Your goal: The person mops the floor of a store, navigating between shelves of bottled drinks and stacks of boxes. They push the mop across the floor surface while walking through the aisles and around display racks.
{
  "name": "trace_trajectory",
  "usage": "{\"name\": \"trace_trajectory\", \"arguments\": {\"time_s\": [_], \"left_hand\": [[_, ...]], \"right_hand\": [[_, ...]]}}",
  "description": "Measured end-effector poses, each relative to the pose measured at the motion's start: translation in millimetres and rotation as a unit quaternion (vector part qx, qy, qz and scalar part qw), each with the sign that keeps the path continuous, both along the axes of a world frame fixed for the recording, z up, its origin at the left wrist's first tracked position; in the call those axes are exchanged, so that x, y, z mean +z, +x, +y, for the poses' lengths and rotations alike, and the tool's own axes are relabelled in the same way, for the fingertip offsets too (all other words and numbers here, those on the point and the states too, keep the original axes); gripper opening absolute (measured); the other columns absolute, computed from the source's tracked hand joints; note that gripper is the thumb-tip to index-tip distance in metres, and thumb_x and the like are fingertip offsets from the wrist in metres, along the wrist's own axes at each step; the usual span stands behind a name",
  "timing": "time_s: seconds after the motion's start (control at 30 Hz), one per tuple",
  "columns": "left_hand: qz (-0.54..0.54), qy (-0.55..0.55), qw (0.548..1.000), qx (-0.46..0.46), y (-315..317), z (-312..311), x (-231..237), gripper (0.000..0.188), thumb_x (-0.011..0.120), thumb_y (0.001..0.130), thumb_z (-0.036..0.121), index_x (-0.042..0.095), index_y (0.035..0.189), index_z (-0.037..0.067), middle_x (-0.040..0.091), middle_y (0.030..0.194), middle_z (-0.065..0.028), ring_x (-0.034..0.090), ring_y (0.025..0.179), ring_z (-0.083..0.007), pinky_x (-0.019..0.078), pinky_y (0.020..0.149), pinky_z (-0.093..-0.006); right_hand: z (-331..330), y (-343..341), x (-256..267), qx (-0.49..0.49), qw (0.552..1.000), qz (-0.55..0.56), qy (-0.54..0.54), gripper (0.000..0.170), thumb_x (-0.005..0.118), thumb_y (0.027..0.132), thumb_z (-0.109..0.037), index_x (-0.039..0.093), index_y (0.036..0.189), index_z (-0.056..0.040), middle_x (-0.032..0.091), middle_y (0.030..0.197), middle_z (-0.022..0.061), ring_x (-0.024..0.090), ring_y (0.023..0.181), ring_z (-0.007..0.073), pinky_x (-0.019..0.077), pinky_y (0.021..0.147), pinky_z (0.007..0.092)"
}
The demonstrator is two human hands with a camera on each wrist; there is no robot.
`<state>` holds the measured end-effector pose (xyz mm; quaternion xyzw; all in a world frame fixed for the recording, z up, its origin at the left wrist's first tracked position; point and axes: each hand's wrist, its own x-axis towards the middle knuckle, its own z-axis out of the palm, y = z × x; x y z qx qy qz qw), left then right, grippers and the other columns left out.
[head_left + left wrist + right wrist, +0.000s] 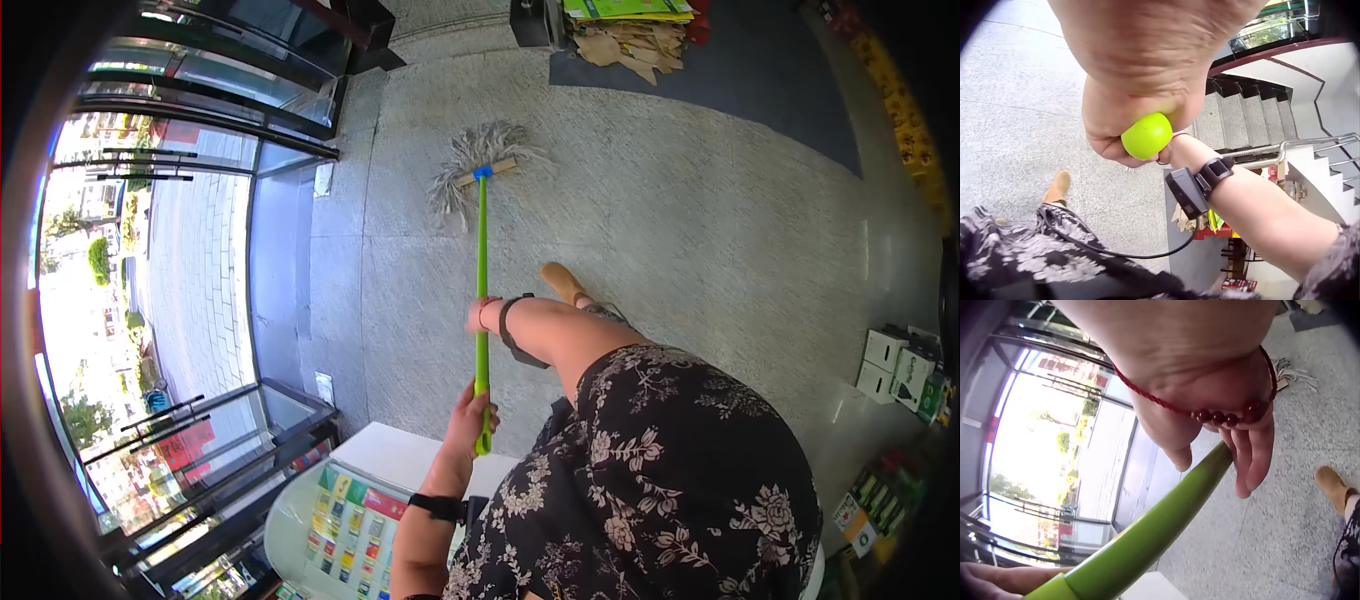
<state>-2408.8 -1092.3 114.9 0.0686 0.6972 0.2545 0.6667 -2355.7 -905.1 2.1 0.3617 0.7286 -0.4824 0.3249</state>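
Gripping the mop (483,240) near its butt, the left hand (467,422) curls round it; the right hand (482,315), fingers partly hidden, holds it farther along. Its blurred strands (487,145) spread on the floor (680,230).

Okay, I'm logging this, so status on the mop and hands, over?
Left hand gripping green handle near its end, right hand further up. Mop head spread on floor. Nothing seen blocking its strands.

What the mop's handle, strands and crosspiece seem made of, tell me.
The handle looks like smooth plastic or coated metal, green with a soft sheen. The strands seem to be cotton or similar yarn: matte, grey, splayed loosely. The crosspiece may be wood, being flat and tan, but no grain shows.
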Motion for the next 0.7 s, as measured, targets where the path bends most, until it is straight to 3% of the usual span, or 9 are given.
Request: {"name": "trace_trajectory", "arguments": {"time_s": [0.2,0.27,0.37,0.53,0.57,0.6,0.63,0.67,0.7], "left_hand": [[-0.036,0.008,0.999,0.04,-31.7,195.4,-4.0,0.044,0.048,0.09,0.02,0.035,0.131,0.015,0.05,0.071,-0.0047,0.047,0.051,-0.0131,0.0393,0.044,-0.0243],[-0.031,0.005,0.999,0.04,-42.2,249.3,-9.6,0.043,0.048,0.09,0.02,0.036,0.13,0.015,0.05,0.071,-0.0047,0.047,0.052,-0.0129,0.0392,0.044,-0.0238],[-0.028,0.031,0.998,0.048,-58.4,312.6,-18.8,0.045,0.048,0.089,0.021,0.034,0.131,0.012,0.049,0.071,-0.0054,0.048,0.053,-0.0141,0.0405,0.043,-0.024],[-0.052,0.031,0.996,0.06,-80.0,378.8,-36.3,0.041,0.047,0.089,0.02,0.037,0.129,0.013,0.049,0.073,-0.0056,0.048,0.053,-0.0139,0.0403,0.043,-0.0236],[-0.051,0.031,0.996,0.063,-80.6,384.7,-34.7,0.041,0.048,0.089,0.02,0.037,0.128,0.013,0.049,0.073,-0.0056,0.048,0.053,-0.0139,0.0402,0.043,-0.0236],[-0.051,0.032,0.996,0.066,-80.7,388.1,-33.2,0.041,0.048,0.089,0.02,0.037,0.128,0.013,0.049,0.073,-0.0056,0.048,0.053,-0.0138,0.0401,0.043,-0.0235],[-0.052,0.033,0.996,0.066,-82.8,389.7,-34.5,0.041,0.048,0.089,0.02,0.037,0.128,0.013,0.049,0.073,-0.0056,0.048,0.053,-0.0138,0.0401,0.043,-0.0235],[-0.048,0.03,0.996,0.063,-83.9,389.5,-35.6,0.041,0.048,0.089,0.02,0.037,0.128,0.013,0.049,0.073,-0.0055,0.048,0.053,-0.0139,0.04,0.043,-0.0237],[-0.044,0.027,0.997,0.059,-84.9,388.3,-35.4,0.041,0.048,0.089,0.02,0.037,0.128,0.013,0.049,0.073,-0.0054,0.048,0.053,-0.0139,0.04,0.043,-0.0238]], "right_hand": [[163.9,-82.6,-111.7,-0.095,0.988,-0.038,0.117,0.027,0.051,0.081,-0.02,0.063,0.1,-0.0052,0.062,0.094,0.0102,0.062,0.085,0.0198,0.0488,0.067,0.0351],[211.6,-95.9,-110.3,-0.043,0.969,-0.04,0.239,0.023,0.045,0.084,-0.021,0.062,0.089,-0.0052,0.057,0.068,0.0048,0.058,0.06,0.0156,0.0458,0.053,0.0309],[267.0,-110.0,-94.0,-0.086,0.976,-0.033,0.198,0.025,0.046,0.084,-0.02,0.056,0.1,-0.0033,0.058,0.079,0.0069,0.06,0.068,0.0178,0.0478,0.058,0.0318],[347.9,-120.8,-77.1,-0.2,0.974,-0.029,0.1,0.048,0.049,0.084,-0.019,0.041,0.127,0.0017,0.061,0.105,0.0121,0.063,0.088,0.0232,0.0529,0.07,0.0343],[358.1,-135.8,-113.1,-0.053,0.986,-0.047,0.153,0.053,0.054,0.082,-0.015,0.037,0.128,0.0056,0.06,0.108,0.0137,0.063,0.091,0.0244,0.0534,0.072,0.0362],[358.5,-144.9,-134.9,-0.052,0.985,-0.049,0.155,0.053,0.054,0.082,-0.015,0.037,0.128,0.0056,0.06,0.108,0.0137,0.063,0.091,0.0244,0.0534,0.072,0.0362],[358.7,-155.2,-154.0,0.187,0.941,-0.107,0.26,0.042,0.051,0.083,-0.016,0.04,0.119,0.0027,0.058,0.098,0.0119,0.061,0.083,0.0225,0.0522,0.069,0.0348],[358.1,-163.8,-169.8,0.411,0.828,-0.158,0.346,0.031,0.048,0.085,-0.018,0.044,0.11,-0.0002,0.055,0.087,0.01,0.059,0.076,0.0207,0.051,0.065,0.0334],[356.8,-169.1,-178.4,0.606,0.656,-0.198,0.405,0.022,0.046,0.087,-0.02,0.047,0.101,-0.0031,0.053,0.077,0.0082,0.057,0.068,0.0189,0.0499,0.061,0.032]]}}
